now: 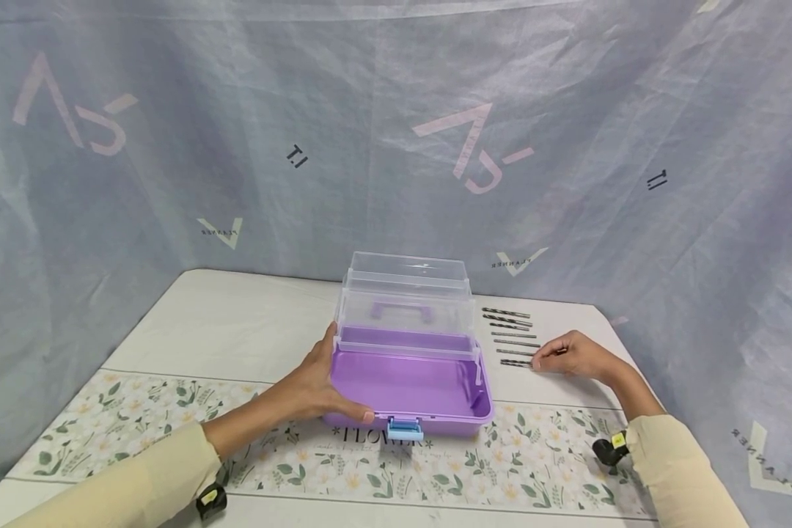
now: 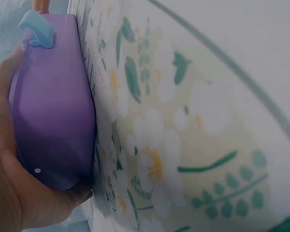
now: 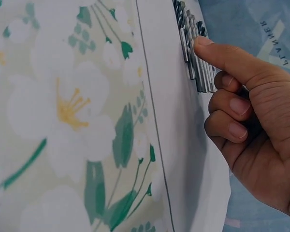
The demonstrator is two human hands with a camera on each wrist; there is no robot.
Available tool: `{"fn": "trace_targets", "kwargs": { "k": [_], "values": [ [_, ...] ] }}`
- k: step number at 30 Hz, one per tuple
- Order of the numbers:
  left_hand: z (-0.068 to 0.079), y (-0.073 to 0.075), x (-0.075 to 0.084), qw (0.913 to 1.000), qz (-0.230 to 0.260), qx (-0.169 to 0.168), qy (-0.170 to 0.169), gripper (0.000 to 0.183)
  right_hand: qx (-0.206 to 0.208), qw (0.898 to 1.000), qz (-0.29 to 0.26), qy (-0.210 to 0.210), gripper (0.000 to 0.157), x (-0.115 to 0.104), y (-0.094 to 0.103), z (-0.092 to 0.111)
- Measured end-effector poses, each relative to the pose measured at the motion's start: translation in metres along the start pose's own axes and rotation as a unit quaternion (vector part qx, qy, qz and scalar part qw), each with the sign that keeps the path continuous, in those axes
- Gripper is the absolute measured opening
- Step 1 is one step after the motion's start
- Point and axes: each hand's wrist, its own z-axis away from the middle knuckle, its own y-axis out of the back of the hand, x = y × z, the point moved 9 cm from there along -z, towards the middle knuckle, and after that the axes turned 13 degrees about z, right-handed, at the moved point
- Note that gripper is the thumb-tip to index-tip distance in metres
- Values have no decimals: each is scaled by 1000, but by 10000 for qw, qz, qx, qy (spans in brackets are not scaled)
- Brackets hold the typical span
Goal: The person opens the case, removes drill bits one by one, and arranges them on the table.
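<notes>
A purple plastic toolbox stands on the table with its transparent lid raised and nothing inside the part I can see. My left hand grips its left front corner, thumb along the front rim and fingers round the left side. A light-blue latch hangs at the box's front. Right of the box several metal drill bits lie in a row. At the right end of the nearest drill bit, my right hand pinches with thumb and finger; its other fingers are curled in the right wrist view.
A white cloth with a floral band covers the table. Behind and on both sides hangs a grey-blue patterned curtain. The raised lid stands close to the back edge, left of the drill bits.
</notes>
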Motion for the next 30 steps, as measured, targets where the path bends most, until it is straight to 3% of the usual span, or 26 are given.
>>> {"fn": "trace_targets", "kwargs": {
  "k": [11,20,30],
  "values": [
    [4,1,-1,9984,-513,-142,176,182,65,9995,291,66,18,-15,11,-1],
    [4,1,-2,9996,-181,-197,23,180,101,9996,166,204,18,-28,18,-1],
    [3,0,-3,9998,-36,-201,-48,180,-149,9975,395,558,16,-33,0,-7]
  ]
}}
